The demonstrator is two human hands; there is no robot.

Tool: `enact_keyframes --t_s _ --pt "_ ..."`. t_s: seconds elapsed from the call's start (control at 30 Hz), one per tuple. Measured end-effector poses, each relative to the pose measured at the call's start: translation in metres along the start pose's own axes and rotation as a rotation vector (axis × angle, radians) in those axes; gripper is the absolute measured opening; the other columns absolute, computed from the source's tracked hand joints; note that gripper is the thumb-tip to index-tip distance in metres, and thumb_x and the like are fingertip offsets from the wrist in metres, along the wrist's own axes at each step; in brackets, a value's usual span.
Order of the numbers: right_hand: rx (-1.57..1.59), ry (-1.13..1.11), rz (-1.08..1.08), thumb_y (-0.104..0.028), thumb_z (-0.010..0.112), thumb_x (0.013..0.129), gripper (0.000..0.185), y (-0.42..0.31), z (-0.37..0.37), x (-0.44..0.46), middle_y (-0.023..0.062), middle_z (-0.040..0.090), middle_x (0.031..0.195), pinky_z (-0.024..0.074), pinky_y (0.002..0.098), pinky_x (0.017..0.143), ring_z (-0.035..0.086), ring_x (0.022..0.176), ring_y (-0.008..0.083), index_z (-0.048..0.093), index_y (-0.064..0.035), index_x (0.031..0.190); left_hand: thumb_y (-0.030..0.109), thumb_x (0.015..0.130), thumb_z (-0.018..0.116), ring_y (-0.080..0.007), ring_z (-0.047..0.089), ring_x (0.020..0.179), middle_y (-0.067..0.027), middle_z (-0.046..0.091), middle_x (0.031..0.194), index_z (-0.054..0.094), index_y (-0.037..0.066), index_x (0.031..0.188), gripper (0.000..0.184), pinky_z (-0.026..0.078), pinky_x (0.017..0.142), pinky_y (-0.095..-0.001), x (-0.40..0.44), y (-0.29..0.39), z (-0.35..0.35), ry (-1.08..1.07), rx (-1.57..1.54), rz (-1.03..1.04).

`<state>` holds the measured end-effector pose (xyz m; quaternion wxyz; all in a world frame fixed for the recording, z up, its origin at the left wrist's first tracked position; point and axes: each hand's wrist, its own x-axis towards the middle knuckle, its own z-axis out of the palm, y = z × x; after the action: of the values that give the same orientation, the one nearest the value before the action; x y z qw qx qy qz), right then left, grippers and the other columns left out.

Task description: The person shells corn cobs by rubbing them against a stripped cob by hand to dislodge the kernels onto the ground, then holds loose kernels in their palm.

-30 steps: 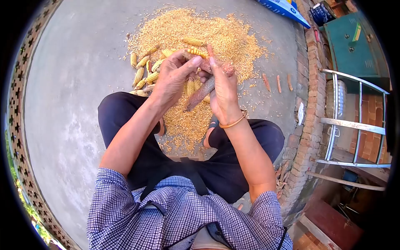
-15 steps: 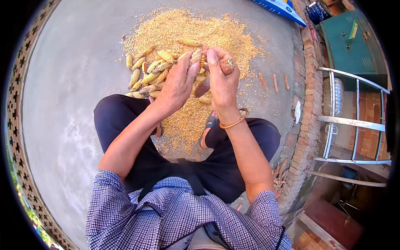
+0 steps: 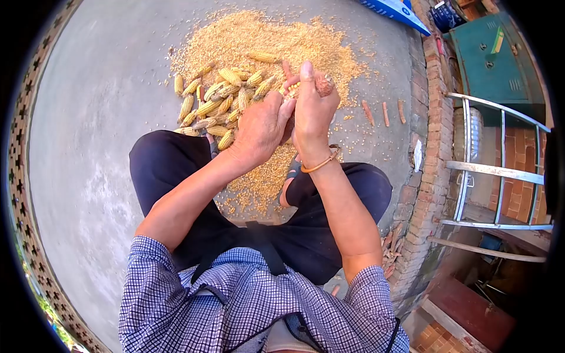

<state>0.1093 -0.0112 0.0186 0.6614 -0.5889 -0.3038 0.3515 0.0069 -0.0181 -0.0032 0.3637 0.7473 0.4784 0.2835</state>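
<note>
My left hand [image 3: 259,126] is closed round the near end of a partly shelled corn cob [image 3: 291,90], whose yellow kernels show between my hands. My right hand [image 3: 316,112], with a band on its wrist, is wrapped round a reddish bare cob [image 3: 324,85] that sticks out past the fingers, its thumb pointing up. The two hands touch or nearly touch. Behind my left hand lies a heap of yellow corn cobs [image 3: 226,91]. Loose kernels [image 3: 265,35] spread widely beyond the hands, and more kernels [image 3: 253,188] lie between my legs.
Several bare cobs [image 3: 385,113] lie on the concrete floor [image 3: 88,147] at the right. Past them run a low brick edge [image 3: 432,153], a metal ladder-like frame [image 3: 500,170] and a green cabinet [image 3: 494,62]. A blue bag [image 3: 394,13] is at the top right.
The hands have drawn closer together, and my right hand has turned so its thumb points up. The dark cob that hung below them is now mostly hidden. More of the heap shows.
</note>
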Motion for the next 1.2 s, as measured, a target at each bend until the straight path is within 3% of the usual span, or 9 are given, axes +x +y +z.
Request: enact_keyframes --t_s 0.1,0.23,0.33,0.5,0.67,0.8,0.9,0.97,1.2 --pt "-0.082 0.039 -0.044 -0.015 0.057 0.098 0.028 -0.010 0.002 -0.005 0.0058 0.062 0.067 0.0487 0.0259 0.063 0.062 0.065 0.0136 0.058 0.0005 0.075 0.027 0.102 0.044 -0.0418 0.062 0.066 -0.0258 0.060 0.072 0.050 -0.003 0.090 0.033 0.046 0.060 -0.0484 -0.003 0.003 0.001 -0.035 -0.126 -0.016" --pt "-0.064 0.021 -0.170 -0.008 0.060 0.095 0.021 -0.002 0.008 0.004 0.0037 0.059 0.061 0.0436 0.0255 0.050 0.055 0.052 0.0089 0.054 0.0000 0.077 0.014 0.104 0.041 -0.0132 0.056 0.082 -0.0154 0.064 0.085 0.054 -0.005 0.104 0.023 0.047 0.076 -0.0324 -0.001 0.013 -0.001 0.013 -0.403 -0.021" --pt "-0.066 -0.019 -0.194 -0.006 0.061 0.094 0.024 -0.009 0.008 0.001 0.0034 0.057 0.059 0.0414 0.0259 0.047 0.054 0.052 0.0079 0.050 -0.0009 0.072 0.015 0.104 0.042 -0.0117 0.053 0.082 -0.0125 0.062 0.084 0.056 -0.005 0.103 0.024 0.047 0.075 -0.0303 -0.002 0.011 0.003 0.054 -0.477 0.010" --pt "-0.168 -0.034 -0.341 -0.006 0.060 0.094 0.021 -0.003 0.003 0.012 0.0053 0.060 0.062 0.0469 0.0258 0.050 0.057 0.052 0.0097 0.054 -0.0001 0.074 0.017 0.106 0.037 -0.0095 0.050 0.106 -0.0059 0.055 0.122 0.041 -0.003 0.139 0.039 0.043 0.092 -0.0250 0.002 0.012 0.005 -0.072 -0.579 -0.063" --pt "0.074 -0.053 -0.054 -0.008 0.056 0.095 0.022 -0.018 0.001 0.017 0.0079 0.061 0.060 0.0518 0.0284 0.053 0.059 0.050 0.0154 0.056 0.0022 0.075 0.020 0.103 0.045 -0.0094 0.051 0.067 -0.0103 0.058 0.069 0.052 -0.002 0.127 0.033 0.046 0.062 -0.0303 0.007 0.011 0.014 0.082 -0.553 0.063" --pt "0.043 0.012 -0.036 -0.010 0.056 0.096 0.028 -0.021 -0.001 0.019 0.0066 0.058 0.055 0.0431 0.0276 0.044 0.056 0.046 0.0130 0.052 -0.0010 0.070 0.027 0.105 0.041 -0.0081 0.048 0.062 -0.0007 0.053 0.068 0.054 0.000 0.105 0.030 0.041 0.057 -0.0260 0.005 0.022 0.013 0.087 -0.498 0.059" --pt "-0.187 0.041 -0.422 -0.008 0.057 0.095 0.025 -0.008 -0.003 0.019 0.0045 0.057 0.055 0.0411 0.0265 0.045 0.056 0.049 0.0107 0.052 -0.0011 0.072 0.036 0.105 0.039 -0.0065 0.038 0.054 0.0041 0.043 0.064 0.051 0.005 0.089 0.037 0.032 0.049 -0.0222 0.001 0.028 0.003 -0.129 -0.967 -0.198" --pt "-0.131 0.023 -0.361 -0.008 0.058 0.095 0.023 -0.005 -0.005 0.018 0.0032 0.056 0.056 0.0401 0.0260 0.045 0.055 0.050 0.0095 0.052 -0.0010 0.074 0.045 0.104 0.037 -0.0060 0.025 0.047 0.0061 0.029 0.060 0.040 0.013 0.077 0.043 0.020 0.042 -0.0210 -0.004 0.029 -0.003 -0.256 -1.154 -0.399" --pt "0.100 -0.043 0.023 -0.015 0.060 0.094 0.027 -0.008 -0.009 0.020 0.0023 0.054 0.055 0.0398 0.0240 0.045 0.050 0.047 0.0077 0.058 -0.0015 0.072 0.052 0.103 0.032 -0.0058 0.022 0.046 0.0049 0.028 0.059 0.042 0.011 0.080 0.048 0.020 0.042 -0.0208 0.003 0.018 -0.026 -0.662 -1.459 -0.587"
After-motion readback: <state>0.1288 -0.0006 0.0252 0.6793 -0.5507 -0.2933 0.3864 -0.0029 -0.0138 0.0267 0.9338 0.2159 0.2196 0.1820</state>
